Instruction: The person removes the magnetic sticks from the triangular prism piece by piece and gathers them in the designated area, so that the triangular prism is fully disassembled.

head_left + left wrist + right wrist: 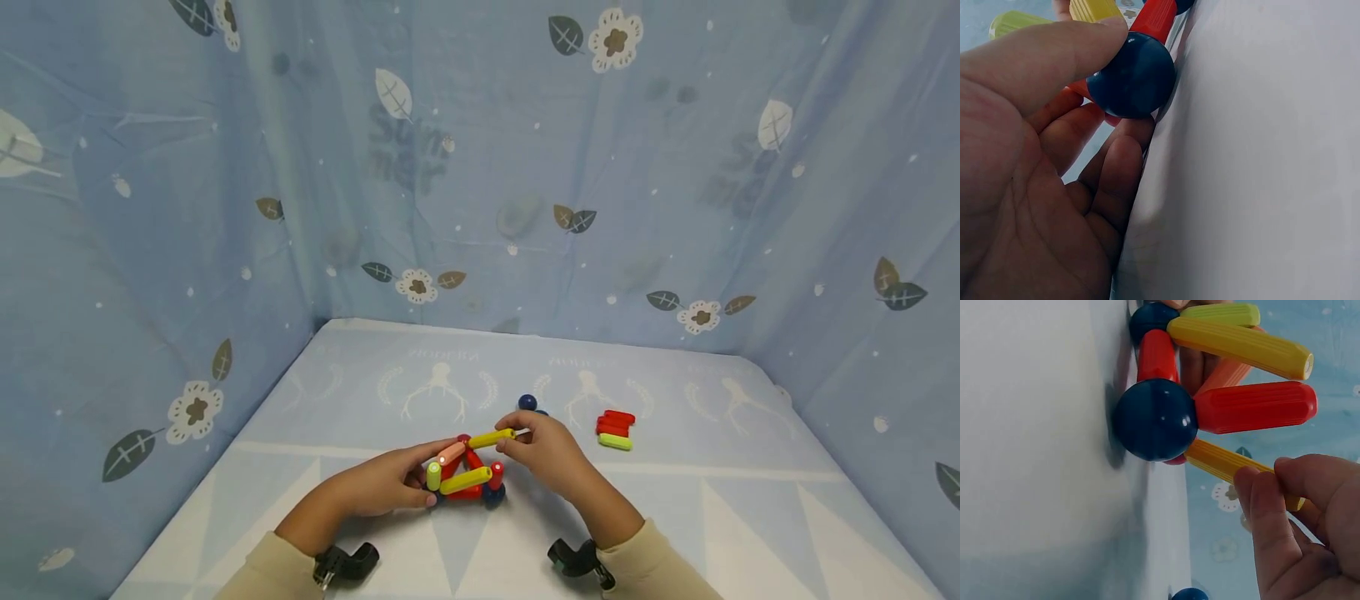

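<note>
A small frame of coloured building rods and balls stands on the table between the hands. My left hand (386, 482) holds its left corner, the thumb on a dark blue ball (1132, 75) and the fingers behind and below. With thumb and fingertips, my right hand (547, 450) pinches the outer end of a yellow rod (1222, 464); its other end is at the back of the frame. Another blue ball (1157, 419) carries a red rod (1257, 407) pointing up. A second yellow rod (467, 480), a lime rod (433, 476) and a salmon rod (452, 452) slant or stand above the base.
Behind the right hand lies a loose blue ball (527, 402), with another partly hidden by the fingers. Several red rods (615, 423) and one lime rod (616, 442) lie grouped farther right. A patterned blue curtain (525, 167) encloses the table's back and sides.
</note>
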Available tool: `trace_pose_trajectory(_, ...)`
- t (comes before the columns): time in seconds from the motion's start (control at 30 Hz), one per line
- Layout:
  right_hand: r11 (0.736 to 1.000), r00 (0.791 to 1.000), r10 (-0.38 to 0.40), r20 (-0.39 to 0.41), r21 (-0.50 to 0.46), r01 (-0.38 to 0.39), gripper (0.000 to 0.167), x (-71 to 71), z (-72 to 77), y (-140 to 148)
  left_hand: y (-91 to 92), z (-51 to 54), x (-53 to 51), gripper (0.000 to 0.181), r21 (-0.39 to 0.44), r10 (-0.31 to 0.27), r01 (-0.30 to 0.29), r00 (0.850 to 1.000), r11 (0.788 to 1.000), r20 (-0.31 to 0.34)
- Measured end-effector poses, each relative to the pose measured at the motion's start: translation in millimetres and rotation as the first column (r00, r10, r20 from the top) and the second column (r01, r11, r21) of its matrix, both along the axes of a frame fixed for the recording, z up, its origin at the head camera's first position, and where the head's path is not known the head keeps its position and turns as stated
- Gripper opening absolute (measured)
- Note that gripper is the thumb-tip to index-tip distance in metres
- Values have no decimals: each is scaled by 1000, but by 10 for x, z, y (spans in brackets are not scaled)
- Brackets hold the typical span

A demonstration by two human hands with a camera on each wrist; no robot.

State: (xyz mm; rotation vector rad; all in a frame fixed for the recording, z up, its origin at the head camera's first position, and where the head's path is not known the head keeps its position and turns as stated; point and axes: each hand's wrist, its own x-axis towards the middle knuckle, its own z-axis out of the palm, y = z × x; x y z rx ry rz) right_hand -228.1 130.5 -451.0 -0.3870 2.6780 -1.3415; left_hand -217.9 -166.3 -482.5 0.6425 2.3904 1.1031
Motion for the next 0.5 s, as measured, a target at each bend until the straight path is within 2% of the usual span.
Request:
trace_pose_trajectory(0.23, 999, 998, -17, -63, 44, 20, 14, -20, -33, 16, -5, 9, 3, 81, -6, 9, -9, 1000, 1000, -7)
trace_pose_trajectory(0.5, 1000, 1000, -8, -17, 28, 9, 10, -39, -61, 54, -11, -4, -3, 80, 6, 10, -10, 1000, 1000, 3)
